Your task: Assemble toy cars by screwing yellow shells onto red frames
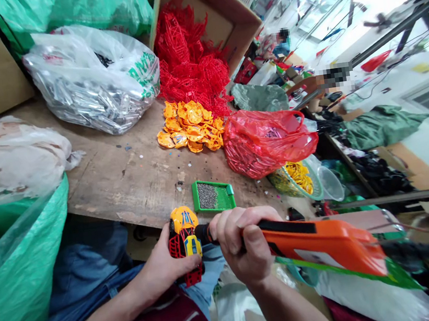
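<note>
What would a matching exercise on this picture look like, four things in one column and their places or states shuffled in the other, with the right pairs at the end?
Column one:
1. Toy car
2. Orange power tool
3. Green tray
4. Red plastic parts

Column two:
A. Partly filled with small metal pieces
B. Heaped at the mouth of an open box
C. Held in the left hand
D. Gripped by the right hand

Right pairs: 1-C, 2-D, 3-A, 4-B.
</note>
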The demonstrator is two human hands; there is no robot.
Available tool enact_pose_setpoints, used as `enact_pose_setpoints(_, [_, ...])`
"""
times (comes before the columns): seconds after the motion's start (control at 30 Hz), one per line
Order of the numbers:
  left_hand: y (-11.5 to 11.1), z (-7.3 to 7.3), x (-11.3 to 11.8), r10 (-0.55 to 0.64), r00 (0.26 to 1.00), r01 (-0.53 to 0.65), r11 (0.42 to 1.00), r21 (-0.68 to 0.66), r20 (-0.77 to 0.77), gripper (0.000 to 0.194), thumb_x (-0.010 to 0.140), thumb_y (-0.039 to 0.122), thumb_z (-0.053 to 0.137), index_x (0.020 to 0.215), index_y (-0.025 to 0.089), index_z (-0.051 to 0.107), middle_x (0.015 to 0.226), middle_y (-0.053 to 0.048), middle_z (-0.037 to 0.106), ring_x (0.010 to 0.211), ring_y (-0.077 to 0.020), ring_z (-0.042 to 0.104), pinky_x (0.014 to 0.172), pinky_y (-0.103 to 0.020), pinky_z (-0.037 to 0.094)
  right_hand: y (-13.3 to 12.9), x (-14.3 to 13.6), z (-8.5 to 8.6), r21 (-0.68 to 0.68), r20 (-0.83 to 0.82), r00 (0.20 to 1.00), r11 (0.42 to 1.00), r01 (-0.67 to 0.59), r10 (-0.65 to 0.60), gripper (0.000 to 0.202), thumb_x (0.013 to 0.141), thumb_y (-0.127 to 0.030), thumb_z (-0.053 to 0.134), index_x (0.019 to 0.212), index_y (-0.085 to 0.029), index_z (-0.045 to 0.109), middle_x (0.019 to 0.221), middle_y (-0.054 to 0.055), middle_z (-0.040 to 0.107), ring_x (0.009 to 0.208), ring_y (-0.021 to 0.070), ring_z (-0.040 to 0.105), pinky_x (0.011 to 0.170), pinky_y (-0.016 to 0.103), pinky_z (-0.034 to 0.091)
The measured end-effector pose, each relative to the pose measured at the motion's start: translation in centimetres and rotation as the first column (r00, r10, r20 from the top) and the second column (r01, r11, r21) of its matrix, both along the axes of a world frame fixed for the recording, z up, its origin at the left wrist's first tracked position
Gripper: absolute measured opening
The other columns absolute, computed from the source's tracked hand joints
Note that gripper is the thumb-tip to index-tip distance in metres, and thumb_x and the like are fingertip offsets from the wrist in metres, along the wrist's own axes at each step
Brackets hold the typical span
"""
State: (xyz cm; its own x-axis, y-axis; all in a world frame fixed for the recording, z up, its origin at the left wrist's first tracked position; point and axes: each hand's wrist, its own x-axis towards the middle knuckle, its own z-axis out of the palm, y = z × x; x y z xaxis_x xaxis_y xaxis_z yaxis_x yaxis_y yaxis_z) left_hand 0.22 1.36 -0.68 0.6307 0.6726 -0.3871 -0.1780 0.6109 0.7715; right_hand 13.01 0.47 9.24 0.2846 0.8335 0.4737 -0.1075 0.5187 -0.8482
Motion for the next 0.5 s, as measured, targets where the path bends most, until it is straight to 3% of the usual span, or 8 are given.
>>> enact_pose_setpoints(0.5, [-0.01, -0.15, 0.07, -0.002, 1.000, 0.002, 1.000, -0.019, 0.014, 0.075, 0.065, 0.031, 0.084, 0.126, 0.021, 0.042, 0.103, -0.003, 0.065, 0.092, -0.0225, 0.064, 0.085, -0.038, 0.051, -0.68, -0.04, 0.35, 0.001, 0.056, 0.998, 1.000, -0.023, 0.023, 0.014, 0.094, -0.026, 0.053, 0.080, -0.025, 0.057, 0.050, -0.008, 0.044, 0.041, 0.0106, 0.042, 0.051, 0.028, 0.043])
